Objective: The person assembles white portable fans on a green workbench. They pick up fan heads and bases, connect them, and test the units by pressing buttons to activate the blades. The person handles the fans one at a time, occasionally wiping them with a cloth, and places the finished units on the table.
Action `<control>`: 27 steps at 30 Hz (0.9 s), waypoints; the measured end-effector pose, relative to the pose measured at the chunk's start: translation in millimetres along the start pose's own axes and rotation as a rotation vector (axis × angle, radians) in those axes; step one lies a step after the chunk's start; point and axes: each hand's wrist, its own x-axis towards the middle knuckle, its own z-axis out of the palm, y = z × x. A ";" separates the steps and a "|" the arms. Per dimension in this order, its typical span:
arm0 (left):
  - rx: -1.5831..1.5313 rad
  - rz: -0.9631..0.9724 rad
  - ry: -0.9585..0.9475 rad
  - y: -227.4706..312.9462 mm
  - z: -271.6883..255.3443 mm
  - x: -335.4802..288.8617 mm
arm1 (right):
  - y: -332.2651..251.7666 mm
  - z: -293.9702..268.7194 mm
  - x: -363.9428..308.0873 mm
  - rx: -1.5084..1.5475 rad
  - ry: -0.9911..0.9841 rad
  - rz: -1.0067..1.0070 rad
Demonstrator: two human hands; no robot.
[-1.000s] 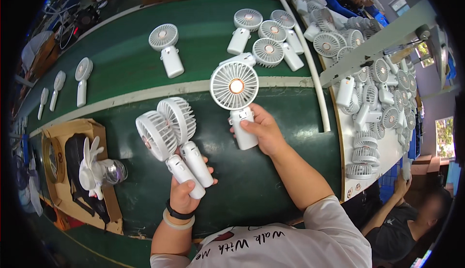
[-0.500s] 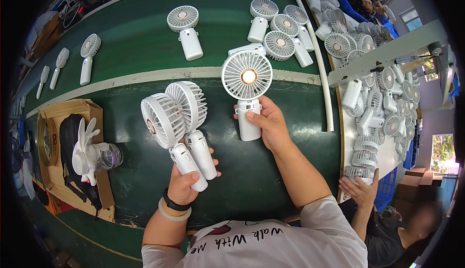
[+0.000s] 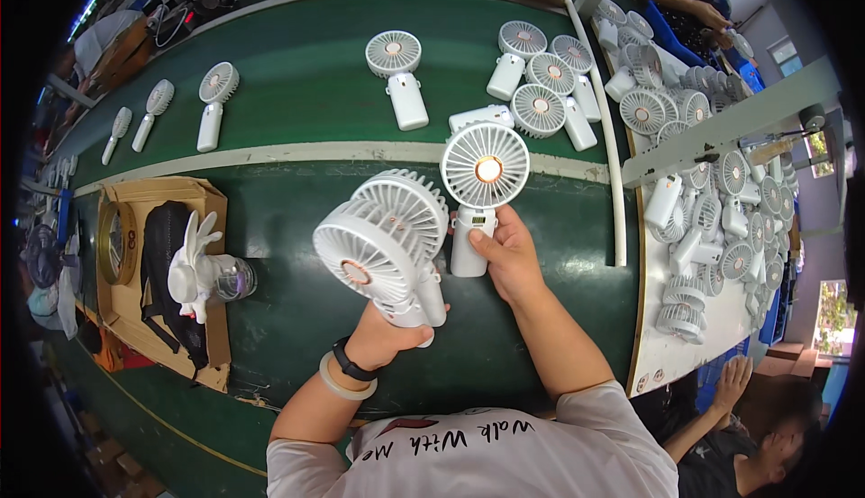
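My left hand [image 3: 382, 334] is closed around the handles of two white handheld fans. The front fan [image 3: 353, 259] tilts with its round grille toward me, and the other fan [image 3: 416, 210] is pressed close behind it. In my right hand [image 3: 512, 259] a third handheld fan [image 3: 478, 244] stands upright, its grille facing me, with an orange ring at the hub. My right thumb lies on the handle below a small dark display window. The left-hand fans are beside this one, over the green work surface; whether they touch cannot be told.
On the green belt [image 3: 297, 66] beyond lie several more fans, some clustered at its right. A white table [image 3: 653, 336] at right is heaped with fans. At left are a cardboard tray [image 3: 216, 318] and a rabbit-shaped white fan [image 3: 194, 273]. Two co-workers are at right.
My left hand has turned its two fans, bringing the front grille toward me and closer to the right-hand fan. A co-worker's hand has left the fans on the white table. The view has shifted.
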 end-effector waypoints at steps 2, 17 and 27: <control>0.044 -0.026 -0.016 6.8 6.7 12.7 | -2.2 5.4 -2.2 0.049 -0.004 -0.022; 1.755 0.439 0.443 47.5 55.3 189.2 | -74.5 -55.9 -45.7 0.255 -0.106 -0.279; 2.008 0.319 0.453 57.7 -3.1 236.4 | -85.2 -58.1 -58.9 0.891 -0.453 -0.243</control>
